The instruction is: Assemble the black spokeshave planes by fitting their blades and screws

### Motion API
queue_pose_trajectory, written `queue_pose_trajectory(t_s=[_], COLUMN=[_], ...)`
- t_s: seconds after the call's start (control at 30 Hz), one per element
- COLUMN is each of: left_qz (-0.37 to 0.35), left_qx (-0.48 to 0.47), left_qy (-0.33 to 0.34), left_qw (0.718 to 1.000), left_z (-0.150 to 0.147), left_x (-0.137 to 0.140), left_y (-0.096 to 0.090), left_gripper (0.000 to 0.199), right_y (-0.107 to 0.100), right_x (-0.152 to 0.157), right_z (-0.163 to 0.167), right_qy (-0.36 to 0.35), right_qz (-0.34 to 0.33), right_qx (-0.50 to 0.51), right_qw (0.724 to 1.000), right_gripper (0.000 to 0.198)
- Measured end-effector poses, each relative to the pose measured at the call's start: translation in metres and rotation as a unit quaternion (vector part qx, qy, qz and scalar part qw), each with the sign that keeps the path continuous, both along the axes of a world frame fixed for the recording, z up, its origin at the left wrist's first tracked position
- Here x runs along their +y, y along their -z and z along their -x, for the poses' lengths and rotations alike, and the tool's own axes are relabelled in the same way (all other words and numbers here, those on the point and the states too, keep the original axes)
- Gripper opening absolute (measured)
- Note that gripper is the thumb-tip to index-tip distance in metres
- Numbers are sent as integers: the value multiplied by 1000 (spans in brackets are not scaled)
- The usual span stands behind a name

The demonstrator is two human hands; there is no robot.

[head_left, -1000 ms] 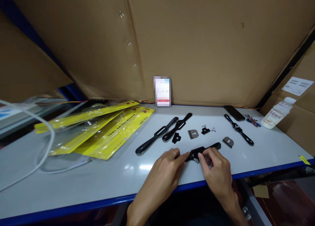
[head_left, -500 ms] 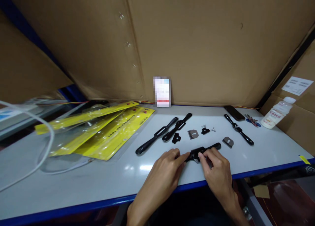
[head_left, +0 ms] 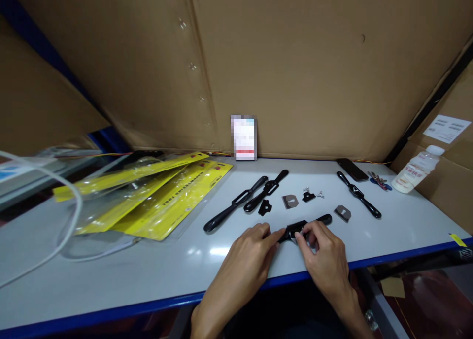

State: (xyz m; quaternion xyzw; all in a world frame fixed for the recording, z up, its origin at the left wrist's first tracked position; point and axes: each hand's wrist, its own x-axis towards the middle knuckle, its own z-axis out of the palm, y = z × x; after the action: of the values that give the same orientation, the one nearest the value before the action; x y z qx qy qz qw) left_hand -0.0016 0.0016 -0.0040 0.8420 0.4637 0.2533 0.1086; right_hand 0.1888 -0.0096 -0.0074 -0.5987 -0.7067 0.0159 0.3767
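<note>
A black spokeshave [head_left: 295, 227] lies before me near the table's front edge. My left hand [head_left: 254, 253] is closed round its left handle. With thumb and fingertips together, my right hand [head_left: 325, 253] pinches a grey metal blade [head_left: 294, 238] at the spokeshave's middle; most of this piece is hidden by the fingers. Just beyond lie two loose blades, one grey blade [head_left: 290, 201] in the middle and another blade [head_left: 342, 213] to the right. A black cap plate [head_left: 265, 208] and a second cap plate [head_left: 308, 196] rest nearby, with small silver thumbscrews [head_left: 320, 194].
Two black spokeshave bodies [head_left: 236, 204] lie left of centre, and another spokeshave body [head_left: 358, 193] lies right. Yellow packaging cards [head_left: 177, 201] and a white cable [head_left: 76, 216] cover the left. At right are a phone [head_left: 352, 170], keys [head_left: 380, 181] and a tilted bottle [head_left: 417, 169].
My right thumb and fingertips have shifted slightly left along the spokeshave's middle, covering more of the metal piece. The left hand stays in place.
</note>
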Motion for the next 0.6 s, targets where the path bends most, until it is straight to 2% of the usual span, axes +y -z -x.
queue_pose_trajectory(t_s=[0.3,0.6], left_qz=[13,2], left_qx=[4,-6], left_qy=[-1,-1], left_qw=[1000,1000], left_z=[0,0], left_x=[0,1], left_y=[-2,1], left_gripper=[43,44], right_y=[-4,2], right_x=[-2,1], right_z=[-3,-2], right_qy=[-76,-4], right_qz=[31,-9], right_qx=[34,4], right_qw=[996,1000], right_gripper=[16,26])
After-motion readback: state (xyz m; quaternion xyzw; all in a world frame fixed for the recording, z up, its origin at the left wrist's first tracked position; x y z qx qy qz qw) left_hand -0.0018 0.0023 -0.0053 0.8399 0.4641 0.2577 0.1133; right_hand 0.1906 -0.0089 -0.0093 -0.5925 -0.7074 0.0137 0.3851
